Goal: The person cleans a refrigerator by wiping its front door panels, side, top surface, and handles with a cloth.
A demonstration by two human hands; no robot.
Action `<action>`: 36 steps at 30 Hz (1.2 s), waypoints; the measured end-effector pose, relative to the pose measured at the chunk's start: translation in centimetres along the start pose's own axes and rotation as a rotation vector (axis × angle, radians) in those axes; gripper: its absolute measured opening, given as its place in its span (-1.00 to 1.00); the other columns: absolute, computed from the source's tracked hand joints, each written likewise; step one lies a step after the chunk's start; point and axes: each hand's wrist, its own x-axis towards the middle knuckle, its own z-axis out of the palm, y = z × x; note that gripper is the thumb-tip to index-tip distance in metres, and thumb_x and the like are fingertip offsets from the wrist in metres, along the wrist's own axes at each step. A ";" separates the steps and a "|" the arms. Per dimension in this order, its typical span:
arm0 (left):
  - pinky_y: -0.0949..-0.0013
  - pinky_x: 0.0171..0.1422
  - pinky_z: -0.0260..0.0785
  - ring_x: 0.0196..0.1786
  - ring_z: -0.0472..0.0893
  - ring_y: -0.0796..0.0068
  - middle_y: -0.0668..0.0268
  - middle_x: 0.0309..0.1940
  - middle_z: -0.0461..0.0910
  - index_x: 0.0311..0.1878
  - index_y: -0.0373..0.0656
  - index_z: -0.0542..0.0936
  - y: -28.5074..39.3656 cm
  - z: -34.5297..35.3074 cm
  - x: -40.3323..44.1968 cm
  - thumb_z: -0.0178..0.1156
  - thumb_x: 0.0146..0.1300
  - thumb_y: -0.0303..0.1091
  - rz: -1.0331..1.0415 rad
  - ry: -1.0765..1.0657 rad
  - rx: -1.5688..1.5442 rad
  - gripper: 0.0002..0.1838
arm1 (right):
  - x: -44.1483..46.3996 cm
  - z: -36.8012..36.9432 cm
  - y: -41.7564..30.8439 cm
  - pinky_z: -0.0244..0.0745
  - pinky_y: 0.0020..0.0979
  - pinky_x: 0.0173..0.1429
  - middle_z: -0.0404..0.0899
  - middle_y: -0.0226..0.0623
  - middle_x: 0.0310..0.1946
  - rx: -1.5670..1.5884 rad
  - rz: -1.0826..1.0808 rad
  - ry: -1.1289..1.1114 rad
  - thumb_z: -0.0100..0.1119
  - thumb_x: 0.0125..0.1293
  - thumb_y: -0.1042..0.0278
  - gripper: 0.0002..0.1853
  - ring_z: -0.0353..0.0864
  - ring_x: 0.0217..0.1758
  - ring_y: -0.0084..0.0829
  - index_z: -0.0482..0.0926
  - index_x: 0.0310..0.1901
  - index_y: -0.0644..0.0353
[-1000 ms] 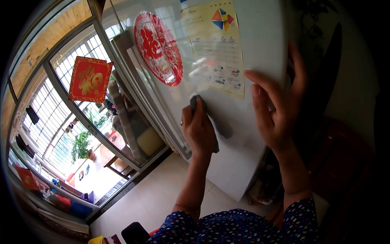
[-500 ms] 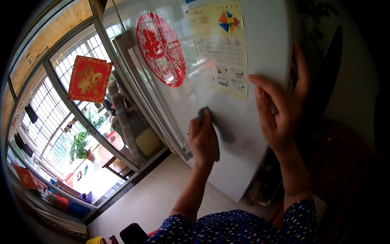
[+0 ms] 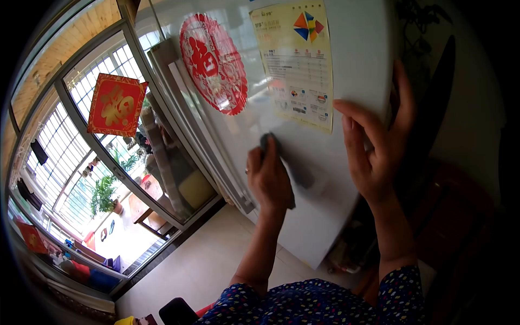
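Observation:
My left hand is closed on a dark grey cloth, pressed to the glossy front of a white refrigerator. Part of the cloth hangs below the palm, and a ring shows on one finger. At the right edge of the same front, my right hand rests with its fingers apart and nothing in it; some fingertips reach around the edge. Just above and between the hands is a yellow printed sheet with a coloured logo. A round red-and-white sticker is fixed farther left.
A glass sliding door with a red-and-gold square decoration stands on the left. Beyond it are a potted plant and a wooden table. Pale floor tiles lie below. Dark furniture is at the right.
My left hand has slid slightly up and to the left with the cloth against the refrigerator front. The right hand stays at the edge.

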 end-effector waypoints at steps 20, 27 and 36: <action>0.26 -0.11 0.49 -0.20 0.61 0.19 0.10 -0.22 0.51 0.14 -0.34 0.67 6.0 -0.6 -2.0 0.26 0.19 -0.65 0.096 -0.016 -0.175 -0.59 | 0.0 -0.2 -0.3 0.50 -0.27 0.39 -0.02 -0.04 0.55 -0.046 0.035 -0.002 0.23 0.42 0.43 -0.86 0.19 0.55 -0.12 0.76 -0.09 0.08; 0.15 -0.18 0.46 -0.25 0.57 0.07 0.11 -0.25 0.45 0.20 -0.33 0.63 1.8 0.6 0.8 0.18 0.15 -0.66 -0.055 0.015 -0.060 -0.52 | 0.0 0.1 -0.1 0.48 -0.23 0.39 0.02 0.01 0.55 -0.079 0.002 0.007 0.22 0.40 0.48 -0.85 0.21 0.54 -0.11 0.76 -0.10 0.09; 0.12 -0.20 0.46 -0.26 0.58 0.05 0.10 -0.23 0.45 0.15 -0.34 0.63 3.0 0.7 0.8 0.19 0.26 -0.62 -0.051 0.045 -0.004 -0.63 | -0.2 0.6 0.1 0.47 -0.16 0.43 0.04 0.00 0.53 0.043 0.039 0.016 0.20 0.47 0.41 -0.82 0.25 0.53 -0.06 0.75 -0.01 0.02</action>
